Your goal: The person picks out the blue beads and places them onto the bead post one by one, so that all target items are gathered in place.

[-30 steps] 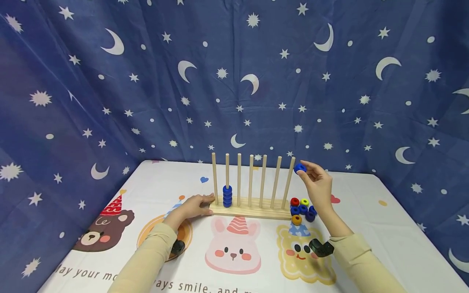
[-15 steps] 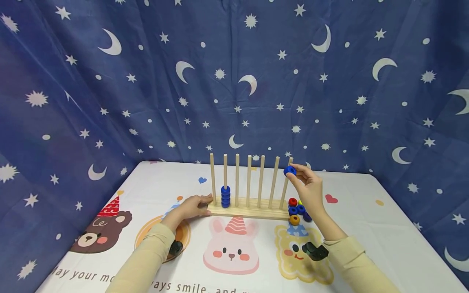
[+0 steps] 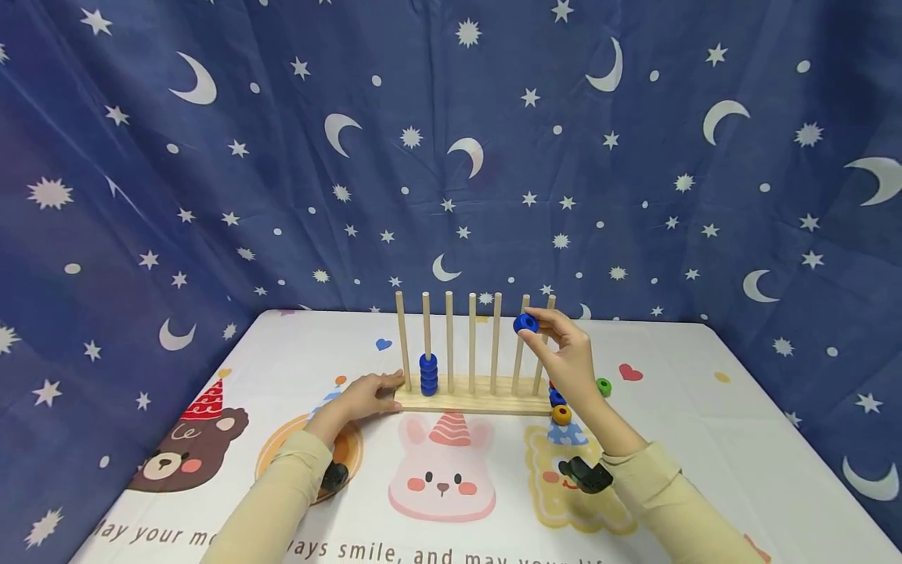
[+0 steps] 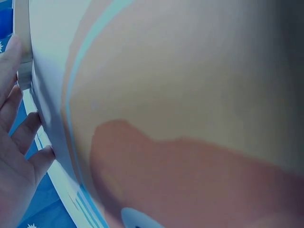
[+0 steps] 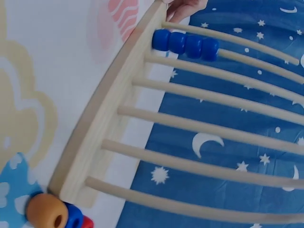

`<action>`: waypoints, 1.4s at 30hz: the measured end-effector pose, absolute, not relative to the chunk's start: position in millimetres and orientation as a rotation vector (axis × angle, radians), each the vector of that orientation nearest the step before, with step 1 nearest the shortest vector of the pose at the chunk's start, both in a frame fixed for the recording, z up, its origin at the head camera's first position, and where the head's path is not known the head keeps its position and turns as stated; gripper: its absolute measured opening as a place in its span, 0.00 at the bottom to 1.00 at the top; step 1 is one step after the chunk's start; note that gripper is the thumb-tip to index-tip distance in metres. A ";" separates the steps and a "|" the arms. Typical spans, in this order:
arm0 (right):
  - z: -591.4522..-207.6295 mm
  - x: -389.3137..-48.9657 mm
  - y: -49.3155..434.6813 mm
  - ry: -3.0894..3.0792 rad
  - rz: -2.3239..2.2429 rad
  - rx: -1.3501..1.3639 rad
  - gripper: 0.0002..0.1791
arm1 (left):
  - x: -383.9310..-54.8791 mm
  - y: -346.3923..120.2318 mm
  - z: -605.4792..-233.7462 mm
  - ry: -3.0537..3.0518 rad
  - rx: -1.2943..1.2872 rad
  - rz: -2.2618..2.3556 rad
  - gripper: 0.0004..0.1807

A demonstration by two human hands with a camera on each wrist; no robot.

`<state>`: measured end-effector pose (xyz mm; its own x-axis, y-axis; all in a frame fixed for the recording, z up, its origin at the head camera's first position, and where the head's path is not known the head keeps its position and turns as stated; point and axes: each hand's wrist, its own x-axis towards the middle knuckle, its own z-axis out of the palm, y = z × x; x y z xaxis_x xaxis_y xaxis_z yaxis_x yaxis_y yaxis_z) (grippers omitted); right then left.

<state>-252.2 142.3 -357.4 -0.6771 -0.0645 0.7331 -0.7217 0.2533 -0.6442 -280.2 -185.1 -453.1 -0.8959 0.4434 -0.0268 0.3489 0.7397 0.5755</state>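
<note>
My right hand (image 3: 569, 351) pinches a blue bead (image 3: 525, 323) between thumb and fingertips. That bead is level with the upper part of the pegs, in front of the second peg from the right. Neither this hand nor its bead shows in the right wrist view. My left hand (image 3: 361, 398) holds the left end of the wooden peg rack (image 3: 479, 401), thumb along the front of the base; other fingers (image 4: 26, 130) spread past that end in the left wrist view. Several blue beads (image 5: 185, 43) are stacked on the second peg from the left.
Loose beads lie by the rack's right end, among them an orange one (image 3: 561, 415) and blue ones (image 3: 557, 398), partly hidden by my right hand. A green bead (image 3: 604, 387) sits farther right. A blue star-and-moon curtain (image 3: 451, 157) hangs behind the white printed tablecloth (image 3: 669, 392).
The right hand has carried the blue bead leftward, from beyond the rightmost peg to the second peg from the right. The left hand stays at the rack's end. The head view has shifted slightly.
</note>
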 end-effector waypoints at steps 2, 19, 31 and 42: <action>-354.7 -253.1 139.1 -1.946 1.454 0.737 0.16 | -281.5 -185.6 -452.8 2.781 0.651 0.853 0.31; -341.8 -259.7 112.4 -1.993 1.406 0.905 0.19 | -281.9 -185.9 -450.9 2.793 0.641 0.810 0.31; -335.2 -259.2 93.7 -1.956 1.389 0.983 0.18 | -278.2 -189.1 -452.3 2.779 0.609 0.846 0.31; -324.3 -268.8 74.6 -1.981 1.330 1.003 0.17 | -279.3 -187.3 -452.8 2.810 0.672 0.868 0.30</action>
<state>-268.8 74.6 -324.3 -0.5728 -0.2790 0.7707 -0.8190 0.2335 -0.5241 -279.3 -187.3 -452.8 -0.8935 0.4490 0.0116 0.3774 0.7364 0.5615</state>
